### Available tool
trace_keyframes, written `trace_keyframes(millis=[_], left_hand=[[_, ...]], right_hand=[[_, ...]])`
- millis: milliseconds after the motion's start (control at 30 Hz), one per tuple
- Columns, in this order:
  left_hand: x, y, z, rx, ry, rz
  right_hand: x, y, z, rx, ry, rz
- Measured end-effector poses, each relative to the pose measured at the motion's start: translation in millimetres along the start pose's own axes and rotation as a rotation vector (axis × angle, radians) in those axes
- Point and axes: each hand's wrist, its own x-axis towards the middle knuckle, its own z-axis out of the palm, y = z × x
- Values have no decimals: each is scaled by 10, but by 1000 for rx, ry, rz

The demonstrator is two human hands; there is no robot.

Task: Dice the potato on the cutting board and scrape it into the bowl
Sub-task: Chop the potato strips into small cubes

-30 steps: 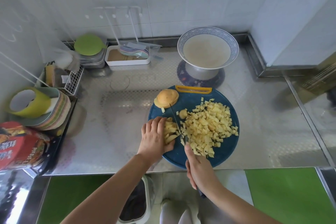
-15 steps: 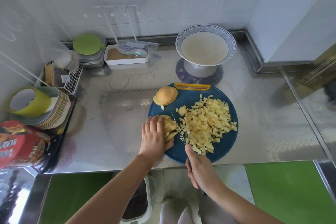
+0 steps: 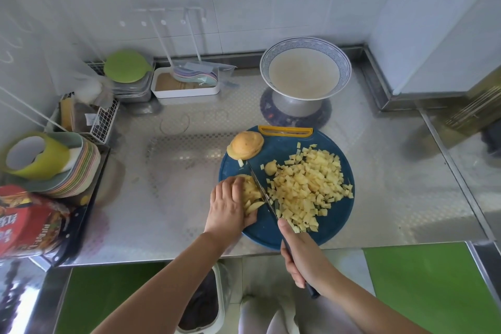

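Observation:
A round blue cutting board (image 3: 336,225) lies at the counter's front edge. A heap of diced potato (image 3: 309,190) covers its right half. My left hand (image 3: 227,206) holds down a stack of potato strips (image 3: 250,194) at the board's left side. My right hand (image 3: 303,257) grips a dark-handled knife (image 3: 261,191), whose blade stands against the right side of the strips. A potato end piece (image 3: 245,145) with skin sits at the board's far left. The white bowl with a blue patterned rim (image 3: 305,68) stands behind the board.
A white tray (image 3: 185,87) with spoons and a green lid (image 3: 126,65) on stacked trays sit at the back left. Stacked plates (image 3: 78,171) with a yellow-green cup, a wire basket (image 3: 104,122) and a red packet (image 3: 27,219) crowd the left. A bin (image 3: 200,304) stands below the counter.
The knife blade has kept working against the strips, shifting slightly left as my left hand drew back a little. The view has dipped slightly.

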Motion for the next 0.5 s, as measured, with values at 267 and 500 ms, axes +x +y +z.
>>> trace_keyframes(millis=[267, 500], left_hand=[[15, -13, 29, 36, 23, 14], [15, -24, 64, 13, 62, 46]], right_hand=[[79, -175, -229, -2, -138, 133], [125, -228, -324, 48, -224, 197]])
